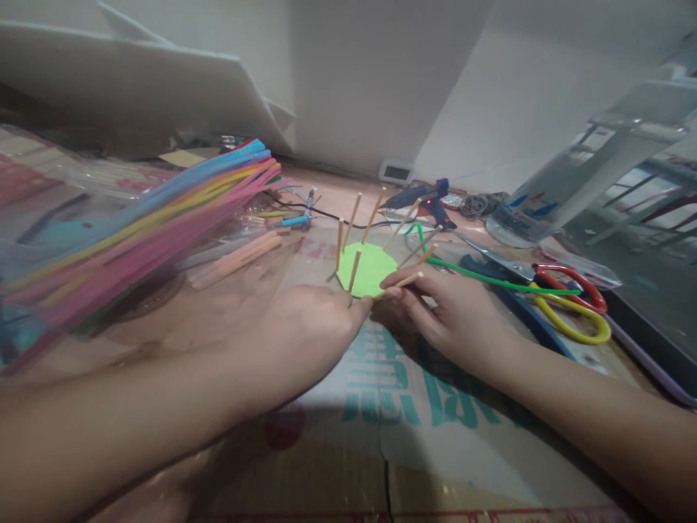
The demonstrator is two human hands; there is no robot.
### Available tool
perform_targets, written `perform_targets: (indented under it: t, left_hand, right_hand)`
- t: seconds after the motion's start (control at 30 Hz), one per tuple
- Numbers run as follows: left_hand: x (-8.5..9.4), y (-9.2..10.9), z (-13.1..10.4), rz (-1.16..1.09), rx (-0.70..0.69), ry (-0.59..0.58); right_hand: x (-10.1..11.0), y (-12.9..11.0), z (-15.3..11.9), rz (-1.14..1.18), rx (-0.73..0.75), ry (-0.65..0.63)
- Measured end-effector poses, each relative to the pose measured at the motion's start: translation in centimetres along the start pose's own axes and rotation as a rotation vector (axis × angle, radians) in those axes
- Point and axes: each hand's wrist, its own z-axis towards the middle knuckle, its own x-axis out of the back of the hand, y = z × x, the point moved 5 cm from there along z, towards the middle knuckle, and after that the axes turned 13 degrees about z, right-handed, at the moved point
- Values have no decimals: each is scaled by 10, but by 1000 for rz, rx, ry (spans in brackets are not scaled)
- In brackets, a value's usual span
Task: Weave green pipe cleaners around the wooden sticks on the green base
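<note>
A light-green disc (pixel 373 267) lies on the work surface, with several thin wooden sticks (pixel 372 215) standing up around its rim, some leaning outward. My right hand (pixel 454 312) pinches another wooden stick (pixel 409 280) at the disc's near right edge; this stick slants low, its lower end by the rim. My left hand (pixel 310 327) is closed at the near edge, its thumb tip close to that lower end. What its fingers grip is hidden. A green pipe cleaner (pixel 490 276) runs from behind the disc to the right, its far end bent.
Colourful pipe cleaners (pixel 163 211) lie in a bundle at left. A glue gun (pixel 422 200) with a red light lies behind the disc, near a small display (pixel 396 171). Scissors (pixel 571 312) with red and yellow handles lie right, before a clear bottle (pixel 544 192). White boards (pixel 136 87) lean behind.
</note>
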Motion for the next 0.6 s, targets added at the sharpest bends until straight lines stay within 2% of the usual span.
perform_targets:
  t: [0.27,0.4,0.5,0.6]
  left_hand:
    - [12,4,-2,38,-9,-51]
    - [9,4,-4,57,-27,-58]
    - [5,1,-6,-11,-9,57]
    - [7,-8,-9,-293,59,268]
  right_hand:
    - [2,0,1,-12,12,22]
    - [11,-6,-1,44,41,91]
    - [18,-2,-5,311,-75,191]
    - [14,10,-9,776,-288,225]
